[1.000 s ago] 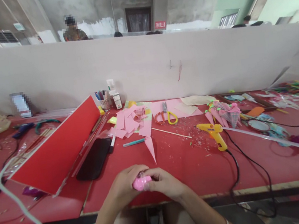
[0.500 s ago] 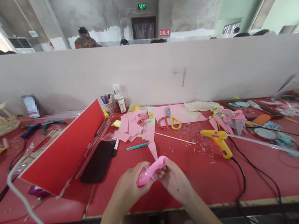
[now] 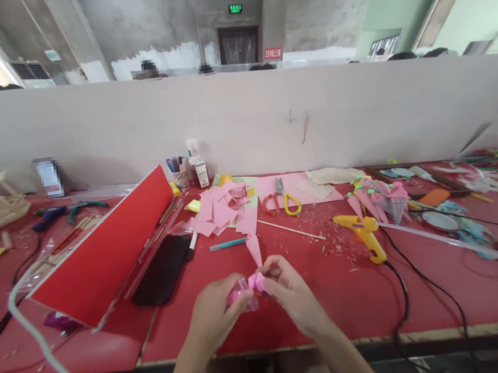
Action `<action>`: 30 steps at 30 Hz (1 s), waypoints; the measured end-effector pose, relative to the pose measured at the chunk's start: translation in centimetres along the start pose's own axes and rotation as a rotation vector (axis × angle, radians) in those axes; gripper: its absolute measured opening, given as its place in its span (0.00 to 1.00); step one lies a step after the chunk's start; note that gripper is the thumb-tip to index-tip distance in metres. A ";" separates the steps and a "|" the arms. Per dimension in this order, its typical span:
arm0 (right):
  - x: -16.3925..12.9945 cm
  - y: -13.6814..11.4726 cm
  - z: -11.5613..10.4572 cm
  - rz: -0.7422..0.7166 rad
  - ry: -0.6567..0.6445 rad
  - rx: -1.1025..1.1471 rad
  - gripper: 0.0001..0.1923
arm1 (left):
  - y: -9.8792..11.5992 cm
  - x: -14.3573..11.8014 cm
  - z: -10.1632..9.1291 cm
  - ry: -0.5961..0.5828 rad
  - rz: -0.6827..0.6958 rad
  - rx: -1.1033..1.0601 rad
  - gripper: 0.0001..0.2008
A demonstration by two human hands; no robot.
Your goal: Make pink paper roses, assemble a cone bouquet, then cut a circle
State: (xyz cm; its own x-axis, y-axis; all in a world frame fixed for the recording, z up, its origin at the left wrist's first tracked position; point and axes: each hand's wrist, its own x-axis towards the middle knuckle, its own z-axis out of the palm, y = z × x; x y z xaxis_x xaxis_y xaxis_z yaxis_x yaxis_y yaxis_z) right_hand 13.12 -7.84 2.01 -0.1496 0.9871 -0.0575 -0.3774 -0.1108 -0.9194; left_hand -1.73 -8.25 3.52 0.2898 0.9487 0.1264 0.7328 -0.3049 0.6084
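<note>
"What is the room showing at the back?"

"A white partition is running along the far edge of the red tabletop. Beyond it a grey wall is rising, and a green exit sign is glowing above a dark door."

"And on the red tabletop?"

"Pink paper pieces are lying in a loose pile, scissors are resting to their right, and a yellow glue gun is lying near a cluster of small cones. A red board is leaning on the left."

"Where is the pink lump sitting?"

"Between the left hand and the right hand, just this side of a pink paper cone."

"How are they gripping?"

"The right hand is half closing, pinching the lump at its fingertips. The left hand is curling around a clear wrapper, pink showing through. I can't tell whether the lump is joining whatever the wrapper is holding."
</note>
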 end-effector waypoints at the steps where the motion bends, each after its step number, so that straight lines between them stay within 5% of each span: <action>1: -0.1 0.2 0.0 -0.003 0.011 -0.029 0.12 | 0.0 0.0 0.1 0.009 -0.009 -0.014 0.14; 13: 0.2 0.8 0.8 -0.274 -0.141 -0.644 0.06 | -0.5 0.0 1.2 0.072 0.012 -0.131 0.11; 21: 0.6 0.9 0.9 -0.348 -0.168 -0.666 0.09 | -0.5 0.5 1.9 0.025 -0.119 -0.399 0.10; 26: 0.3 -0.1 1.0 -0.269 -0.142 -0.592 0.04 | -0.4 0.6 2.2 0.091 -0.085 -0.622 0.07; 30: 0.0 -0.5 0.2 -0.069 -0.160 -0.302 0.09 | -1.1 1.0 1.7 0.158 -0.155 -0.560 0.08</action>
State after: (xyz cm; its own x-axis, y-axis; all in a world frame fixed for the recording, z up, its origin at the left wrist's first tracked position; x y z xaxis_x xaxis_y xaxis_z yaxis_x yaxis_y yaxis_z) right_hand 13.08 -7.83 2.54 -0.2836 0.9577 0.0490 -0.1076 0.0190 -0.9940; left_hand -1.18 -7.07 1.70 0.0793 0.9926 0.0924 0.3108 -0.1126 0.9438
